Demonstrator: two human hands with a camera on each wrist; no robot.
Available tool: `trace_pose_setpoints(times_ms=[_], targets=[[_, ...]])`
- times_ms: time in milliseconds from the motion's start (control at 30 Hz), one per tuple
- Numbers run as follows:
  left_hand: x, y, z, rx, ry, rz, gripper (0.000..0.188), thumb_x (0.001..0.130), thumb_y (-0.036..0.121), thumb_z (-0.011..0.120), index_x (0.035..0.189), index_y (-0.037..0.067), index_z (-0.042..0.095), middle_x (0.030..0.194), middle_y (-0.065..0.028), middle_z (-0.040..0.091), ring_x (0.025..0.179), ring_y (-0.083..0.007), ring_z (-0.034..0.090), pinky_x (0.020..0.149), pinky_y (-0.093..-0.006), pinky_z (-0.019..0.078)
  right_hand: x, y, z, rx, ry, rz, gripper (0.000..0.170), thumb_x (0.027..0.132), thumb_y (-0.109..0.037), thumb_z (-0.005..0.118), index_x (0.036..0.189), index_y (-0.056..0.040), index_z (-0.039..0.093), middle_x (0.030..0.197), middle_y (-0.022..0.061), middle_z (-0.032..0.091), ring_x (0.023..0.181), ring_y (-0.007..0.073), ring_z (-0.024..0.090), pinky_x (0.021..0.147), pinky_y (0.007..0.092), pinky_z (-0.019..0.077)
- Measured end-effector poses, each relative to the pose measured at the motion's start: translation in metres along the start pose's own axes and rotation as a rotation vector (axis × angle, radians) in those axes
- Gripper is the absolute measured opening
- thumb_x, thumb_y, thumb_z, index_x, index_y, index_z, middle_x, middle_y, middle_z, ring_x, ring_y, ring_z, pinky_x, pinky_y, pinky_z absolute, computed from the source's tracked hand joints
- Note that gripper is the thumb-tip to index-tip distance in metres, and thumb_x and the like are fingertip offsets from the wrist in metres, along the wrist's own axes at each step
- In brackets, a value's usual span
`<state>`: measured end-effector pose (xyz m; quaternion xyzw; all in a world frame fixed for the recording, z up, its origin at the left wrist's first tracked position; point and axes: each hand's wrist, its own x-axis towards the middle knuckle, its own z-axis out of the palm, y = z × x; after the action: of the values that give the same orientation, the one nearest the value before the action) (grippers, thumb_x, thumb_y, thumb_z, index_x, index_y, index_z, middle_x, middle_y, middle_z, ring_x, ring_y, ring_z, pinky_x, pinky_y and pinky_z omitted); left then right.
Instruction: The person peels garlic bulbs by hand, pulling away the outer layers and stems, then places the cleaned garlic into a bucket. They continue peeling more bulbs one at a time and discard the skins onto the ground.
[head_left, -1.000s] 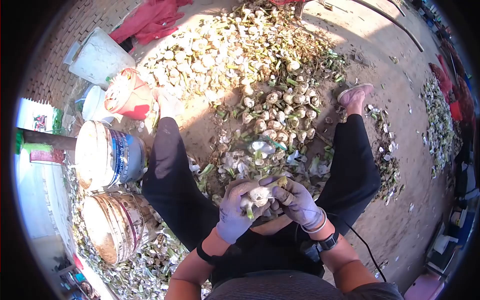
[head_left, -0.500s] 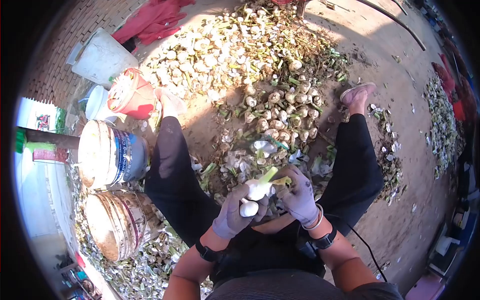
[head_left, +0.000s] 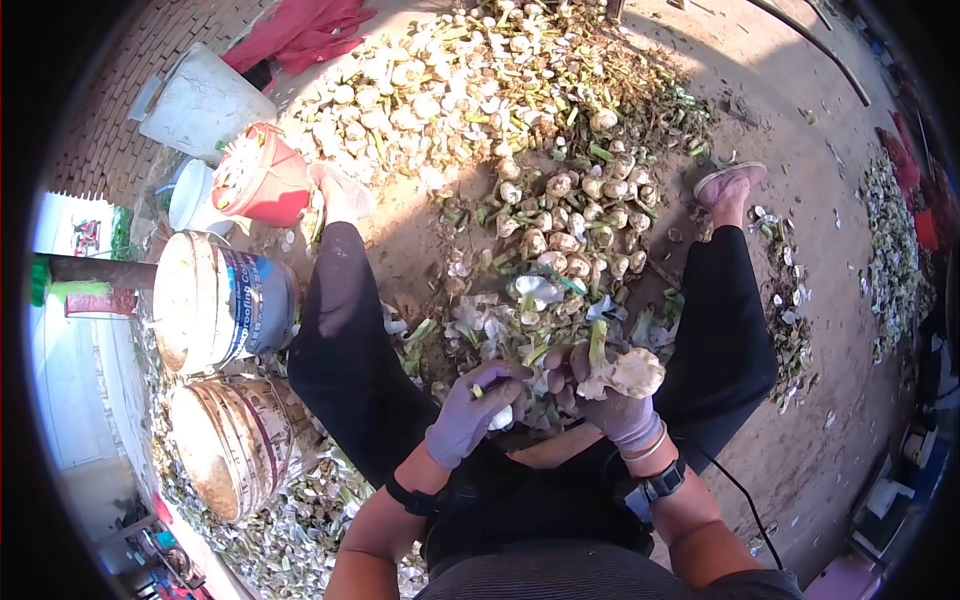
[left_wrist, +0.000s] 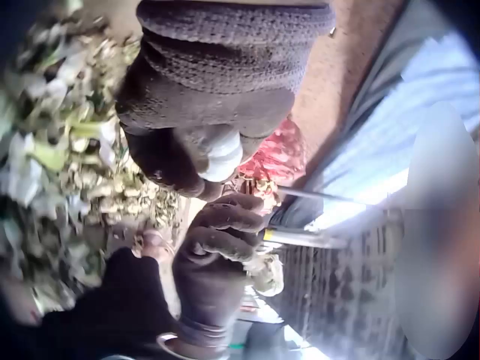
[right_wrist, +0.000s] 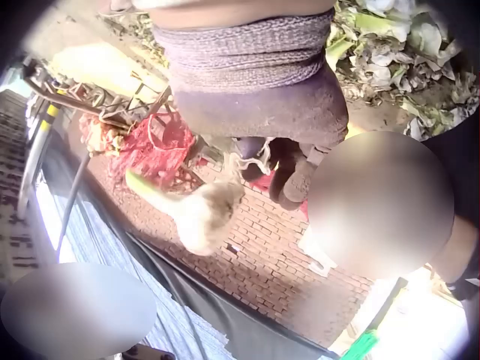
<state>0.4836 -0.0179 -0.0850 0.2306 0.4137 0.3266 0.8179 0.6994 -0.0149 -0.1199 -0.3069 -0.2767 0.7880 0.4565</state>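
Observation:
Both hands wear pale, dirt-stained gloves. The left hand curls round a smooth white garlic piece; a short green stub shows at its fingers. In the left wrist view, the white garlic sits inside the curled left hand. To the right, the right hand holds a garlic bulb with its pale green stem pointing up. The right wrist view shows that bulb beside the right hand. A small gap separates the hands.
Garlic bulbs and loose skins lie between the person's legs, with a larger sunlit heap beyond. On the left stand a red bucket, a blue-labelled bucket and a dirty white bucket.
The hands have drawn apart. The stemmed bulb, earlier between both hands, is now at the right hand, farther right. The smooth white piece stays in the left hand.

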Motion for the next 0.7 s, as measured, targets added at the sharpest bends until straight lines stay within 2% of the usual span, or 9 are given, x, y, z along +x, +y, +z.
trace_pose_setpoints(times_ms=[33,133,200,300,333,500,600,667,700], targets=[[-0.005,-0.002,0.005,0.178,0.062,-0.010,0.035,0.088,0.008,0.064,0.121,0.000,0.056,0.098,-0.0055,0.059,0.077,-0.0154,0.060,0.072,-0.0261,0.0484,-0.003,-0.006,0.002,-0.248,0.078,-0.018,0.022,0.084,-0.022,0.065,0.095,-0.0049,0.057,0.108,0.0100,0.059,0.090,0.0165,0.060,0.070,0.0271,0.0478],[-0.004,-0.018,0.015,0.171,-0.081,0.075,0.060,0.083,0.008,0.072,0.136,0.005,0.043,0.112,-0.0072,0.056,0.089,-0.0134,0.059,0.081,-0.0275,0.0502,-0.005,-0.012,0.021,0.109,0.219,-0.202,0.025,0.084,-0.022,0.062,0.096,-0.0007,0.058,0.116,0.0116,0.055,0.094,0.0150,0.056,0.078,0.0264,0.0473],[-0.005,-0.026,0.019,0.267,-0.098,0.210,0.075,0.080,0.006,0.075,0.143,0.006,0.033,0.119,-0.0094,0.057,0.095,-0.0123,0.060,0.081,-0.0265,0.0507,-0.007,-0.017,0.026,-0.262,0.254,-0.263,0.020,0.081,-0.017,0.058,0.092,-0.0005,0.058,0.118,0.0133,0.055,0.103,0.0168,0.055,0.087,0.0304,0.0446],[-0.006,-0.035,0.024,-0.110,0.098,0.110,0.068,0.083,0.007,0.073,0.141,0.004,0.037,0.119,-0.0095,0.059,0.097,-0.0123,0.059,0.080,-0.0261,0.0510,-0.013,-0.025,0.035,-0.560,0.225,-0.312,0.017,0.077,-0.012,0.055,0.090,-0.0004,0.058,0.119,0.0158,0.055,0.105,0.0227,0.055,0.090,0.0338,0.0439],[-0.003,-0.031,0.024,0.020,0.167,0.117,0.057,0.087,0.008,0.070,0.137,0.002,0.042,0.115,-0.0080,0.061,0.097,-0.0125,0.059,0.082,-0.0272,0.0510,-0.014,-0.027,0.036,-0.731,0.195,-0.379,0.017,0.075,-0.009,0.054,0.089,-0.0004,0.058,0.120,0.0177,0.055,0.105,0.0267,0.055,0.090,0.0356,0.0443],[0.002,-0.009,0.030,-0.032,0.084,0.211,0.041,0.095,0.016,0.061,0.132,0.003,0.048,0.112,-0.0063,0.060,0.097,-0.0115,0.059,0.084,-0.0255,0.0501,-0.019,-0.043,0.049,-1.074,0.057,-0.466,0.019,0.072,-0.004,0.054,0.090,-0.0002,0.058,0.120,0.0224,0.056,0.105,0.0368,0.055,0.092,0.0426,0.0447],[-0.007,-0.003,0.028,0.067,0.043,0.120,0.044,0.097,0.027,0.055,0.132,0.001,0.047,0.110,-0.0076,0.060,0.090,-0.0120,0.060,0.078,-0.0254,0.0496,-0.018,-0.035,0.047,-0.966,-0.062,-0.436,0.014,0.076,-0.006,0.055,0.089,-0.0006,0.058,0.121,0.0200,0.056,0.107,0.0346,0.055,0.092,0.0427,0.0446],[-0.005,-0.028,0.005,-0.131,-0.048,0.026,0.054,0.100,0.041,0.044,0.132,-0.003,0.046,0.101,-0.0083,0.062,0.077,-0.0117,0.059,0.067,-0.0240,0.0461,-0.016,-0.027,0.037,-0.042,-0.017,-0.111,0.014,0.083,-0.008,0.053,0.092,0.0011,0.058,0.118,0.0160,0.058,0.108,0.0287,0.056,0.093,0.0376,0.0451],[-0.006,-0.025,0.008,-0.131,-0.049,0.027,0.054,0.100,0.041,0.044,0.132,-0.003,0.046,0.101,-0.0083,0.062,0.077,-0.0117,0.059,0.067,-0.0240,0.0461,-0.012,-0.027,0.042,0.239,-0.172,-0.262,0.021,0.088,-0.011,0.051,0.099,0.0049,0.058,0.114,0.0131,0.058,0.107,0.0228,0.056,0.094,0.0312,0.0451]])
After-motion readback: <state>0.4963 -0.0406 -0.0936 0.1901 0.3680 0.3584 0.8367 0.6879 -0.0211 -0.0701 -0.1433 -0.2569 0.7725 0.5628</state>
